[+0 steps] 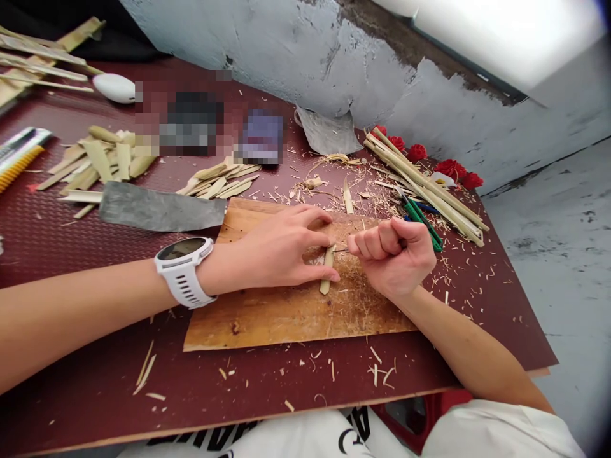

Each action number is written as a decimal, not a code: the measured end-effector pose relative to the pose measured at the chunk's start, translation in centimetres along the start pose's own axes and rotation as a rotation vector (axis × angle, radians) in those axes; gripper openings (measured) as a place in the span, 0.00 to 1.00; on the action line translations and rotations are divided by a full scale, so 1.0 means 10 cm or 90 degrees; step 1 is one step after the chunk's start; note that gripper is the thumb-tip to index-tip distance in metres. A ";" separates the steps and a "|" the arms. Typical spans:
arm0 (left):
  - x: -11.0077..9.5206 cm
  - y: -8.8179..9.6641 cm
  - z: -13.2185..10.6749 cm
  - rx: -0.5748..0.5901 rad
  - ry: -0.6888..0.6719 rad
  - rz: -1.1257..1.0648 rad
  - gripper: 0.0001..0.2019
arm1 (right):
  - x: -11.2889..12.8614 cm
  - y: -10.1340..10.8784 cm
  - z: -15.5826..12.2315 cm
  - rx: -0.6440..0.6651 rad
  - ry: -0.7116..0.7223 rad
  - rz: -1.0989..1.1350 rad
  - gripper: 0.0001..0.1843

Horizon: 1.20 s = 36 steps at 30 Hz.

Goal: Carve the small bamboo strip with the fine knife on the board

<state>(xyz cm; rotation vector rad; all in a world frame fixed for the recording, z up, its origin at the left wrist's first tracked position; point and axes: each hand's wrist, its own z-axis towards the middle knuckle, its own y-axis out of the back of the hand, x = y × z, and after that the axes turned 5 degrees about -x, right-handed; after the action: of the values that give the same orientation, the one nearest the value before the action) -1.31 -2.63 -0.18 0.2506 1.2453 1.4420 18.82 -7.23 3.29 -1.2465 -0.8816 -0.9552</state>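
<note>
1. The left hand [281, 248], at the centre of the frame, presses a short pale strip [328, 270] between thumb and fingertips; a white watch [186, 280] circles its wrist.
2. The right hand [396, 254], just right of centre, is clenched around a thin dark tool [340, 250], its tip pointing left near the strip; the rest of the tool is hidden in the fist.
3. The strip lies on a worn wooden board [258, 324] in the middle of the frame, which rests on a dark red table [191, 381].
4. A grey piece [162, 207] touches the board's upper left corner.
5. Beyond the board's top edge lie pale slivers [224, 178], left of centre, and a curved grey sheet [329, 132], upper centre.
6. Right of centre, a green-handled tool [420, 222] lies beside a bundle of pale stalks [424, 184], with red flowers [450, 169] just behind.
7. At the left, a heap of pale pieces [95, 159] sits near a yellow-handled tool [21, 166]; a smooth white object [114, 88] and long pale strips [42, 57] are at the upper left.
</note>
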 end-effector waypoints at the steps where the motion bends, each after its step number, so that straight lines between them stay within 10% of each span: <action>1: 0.00 0.00 0.00 0.000 0.000 0.001 0.26 | 0.00 0.00 0.00 -0.001 -0.001 -0.002 0.30; 36: -0.02 0.03 0.00 0.005 -0.012 0.018 0.25 | -0.01 0.23 -0.03 0.010 -0.111 -0.007 0.32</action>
<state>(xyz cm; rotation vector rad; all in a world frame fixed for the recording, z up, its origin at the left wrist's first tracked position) -1.43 -2.72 0.11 0.2872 1.2370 1.4569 20.95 -7.33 2.37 -1.3268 -1.0320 -0.8551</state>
